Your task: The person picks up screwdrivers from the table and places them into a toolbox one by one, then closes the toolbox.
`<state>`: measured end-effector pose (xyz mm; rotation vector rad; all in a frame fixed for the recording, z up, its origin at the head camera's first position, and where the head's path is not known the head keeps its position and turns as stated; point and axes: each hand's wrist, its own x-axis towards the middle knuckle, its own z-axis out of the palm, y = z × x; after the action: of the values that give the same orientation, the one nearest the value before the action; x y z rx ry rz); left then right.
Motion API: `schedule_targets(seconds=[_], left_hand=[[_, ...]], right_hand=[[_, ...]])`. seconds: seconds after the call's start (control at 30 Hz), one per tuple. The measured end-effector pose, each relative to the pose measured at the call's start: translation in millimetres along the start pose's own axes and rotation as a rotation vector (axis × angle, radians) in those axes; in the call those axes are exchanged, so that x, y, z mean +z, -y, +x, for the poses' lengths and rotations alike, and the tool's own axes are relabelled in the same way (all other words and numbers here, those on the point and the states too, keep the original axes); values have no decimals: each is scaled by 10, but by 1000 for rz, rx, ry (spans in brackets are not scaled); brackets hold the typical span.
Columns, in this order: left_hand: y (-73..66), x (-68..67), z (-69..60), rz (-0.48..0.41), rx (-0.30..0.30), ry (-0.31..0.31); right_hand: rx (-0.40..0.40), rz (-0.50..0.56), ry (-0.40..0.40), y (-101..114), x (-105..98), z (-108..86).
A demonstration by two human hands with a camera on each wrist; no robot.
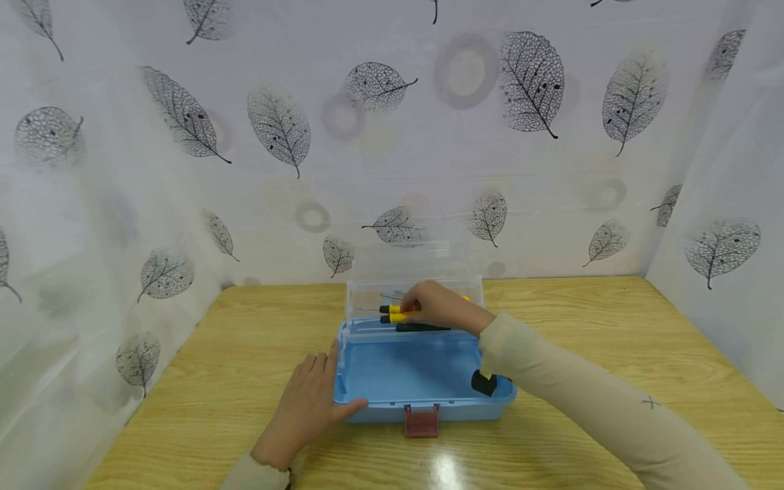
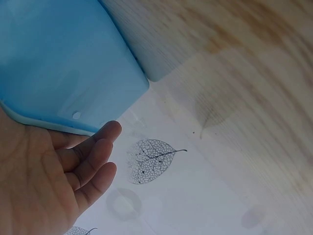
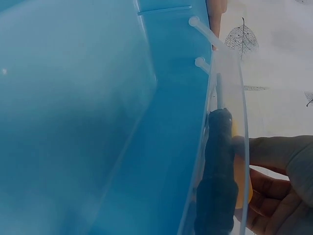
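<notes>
A light blue toolbox [image 1: 453,412] stands on the table with its clear lid [image 1: 410,262] raised at the back. A clear tray [image 3: 244,127] along its rear holds several screwdrivers. My right hand [image 1: 433,304] reaches into this tray and pinches a yellow-and-black screwdriver [image 1: 393,318] by its handle. Beside that lies a black-handled screwdriver [image 1: 422,327], seen large through the tray wall in the right wrist view. My left hand [image 1: 309,393] rests against the box's left side, fingers extended and thumb on the front rim. In the left wrist view, its fingertips [image 2: 111,131] touch the blue wall.
Inside the box's front right corner sits a black object [image 1: 484,382], partly hidden by the right sleeve. A reddish-brown latch [image 1: 421,422] hangs at the front. The wooden table [image 1: 245,354] ends at a leaf-printed curtain [image 1: 392,163] behind and on both sides.
</notes>
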<state>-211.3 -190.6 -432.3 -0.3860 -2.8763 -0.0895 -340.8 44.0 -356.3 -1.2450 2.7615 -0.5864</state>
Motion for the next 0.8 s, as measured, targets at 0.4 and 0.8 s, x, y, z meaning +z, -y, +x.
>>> schedule_targets(seconds=[0.4,0.8], left_hand=[[5,12,-4,14,15,-15],[11,9,1,31,23,-21]], right_hand=[[-4,-18,-5,-7,-16,-9],[41,8,-7,-32,-30,-50]])
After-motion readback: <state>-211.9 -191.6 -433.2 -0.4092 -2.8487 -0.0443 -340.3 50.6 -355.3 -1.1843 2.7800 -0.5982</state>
